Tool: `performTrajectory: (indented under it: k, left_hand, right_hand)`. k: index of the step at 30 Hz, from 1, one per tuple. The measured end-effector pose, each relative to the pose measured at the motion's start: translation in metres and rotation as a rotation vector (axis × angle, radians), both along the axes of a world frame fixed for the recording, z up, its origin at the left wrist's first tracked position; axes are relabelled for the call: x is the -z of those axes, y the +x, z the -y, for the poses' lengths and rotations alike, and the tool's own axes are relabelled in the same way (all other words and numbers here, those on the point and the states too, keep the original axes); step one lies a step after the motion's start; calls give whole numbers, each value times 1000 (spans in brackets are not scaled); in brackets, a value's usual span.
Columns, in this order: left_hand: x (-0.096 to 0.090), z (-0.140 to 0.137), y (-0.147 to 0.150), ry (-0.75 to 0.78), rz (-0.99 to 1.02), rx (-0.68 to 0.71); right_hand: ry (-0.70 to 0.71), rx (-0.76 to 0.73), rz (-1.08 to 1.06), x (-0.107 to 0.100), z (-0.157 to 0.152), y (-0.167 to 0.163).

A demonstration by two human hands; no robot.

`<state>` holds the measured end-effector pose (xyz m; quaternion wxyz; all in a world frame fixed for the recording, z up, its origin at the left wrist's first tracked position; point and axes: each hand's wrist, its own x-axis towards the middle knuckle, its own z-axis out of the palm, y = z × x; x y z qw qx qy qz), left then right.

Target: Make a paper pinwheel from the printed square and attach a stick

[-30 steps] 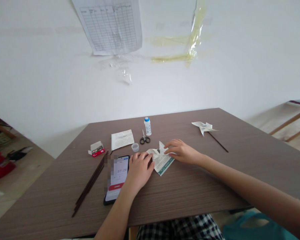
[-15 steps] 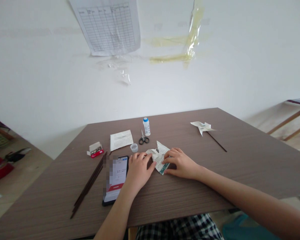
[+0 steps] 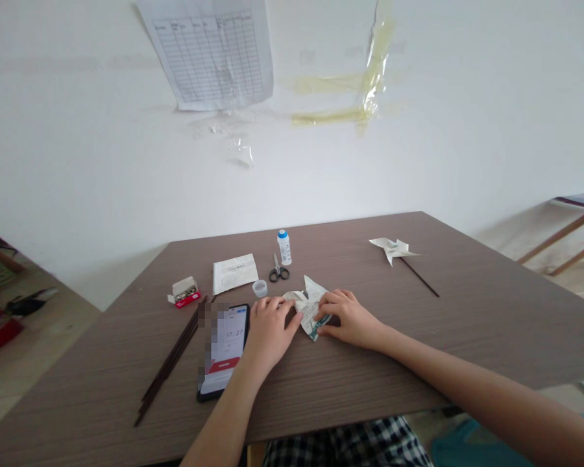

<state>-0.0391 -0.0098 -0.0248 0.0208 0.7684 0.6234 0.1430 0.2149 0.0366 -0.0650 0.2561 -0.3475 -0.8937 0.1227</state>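
Observation:
A paper pinwheel (image 3: 311, 306), folded from printed paper with a green strip along its lower edge, lies on the table between my hands. My left hand (image 3: 271, 326) grips its left side, the thumb reaching toward the middle. On the other side, my right hand (image 3: 349, 319) pinches the right blade with bent fingers, the thumb near the green strip. My fingers partly cover both outer blades. Just beyond sit a small clear plastic cap (image 3: 260, 288) and black-handled scissors (image 3: 279, 274). Beside my left wrist lies a phone (image 3: 224, 363) with a timer showing.
A second pinwheel (image 3: 392, 250) on a dark stick lies at the back right. Behind the scissors stands a white bottle (image 3: 285, 250) with a blue top. Leftward are stacked paper sheets (image 3: 234, 272), a small box of pins (image 3: 185, 293) and several dark sticks (image 3: 170, 363).
Almost nothing differs. Both hands keep their places on the pinwheel, and the whole view has shifted very slightly.

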Motion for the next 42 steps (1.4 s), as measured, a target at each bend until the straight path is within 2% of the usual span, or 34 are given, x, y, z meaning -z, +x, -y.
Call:
performTrajectory:
  k: [8, 15, 18, 22, 35, 42]
  left_hand:
    - [-1, -2, 0, 24, 44, 20]
    - [3, -2, 0, 38, 66, 36]
    - [3, -2, 0, 36, 67, 39]
    - [4, -3, -2, 70, 99, 49]
    - [7, -6, -7, 97, 194, 86]
    - [10, -4, 1, -9, 101, 40]
  right_hand:
    - [133, -129, 15, 7, -15, 8]
    - [238, -286, 13, -6, -19, 15]
    - [265, -306, 25, -9, -18, 17]
    - [229, -264, -21, -7, -15, 16]
    - [-21, 45, -211, 12, -21, 10]
    - [21, 105, -156, 15, -17, 8]
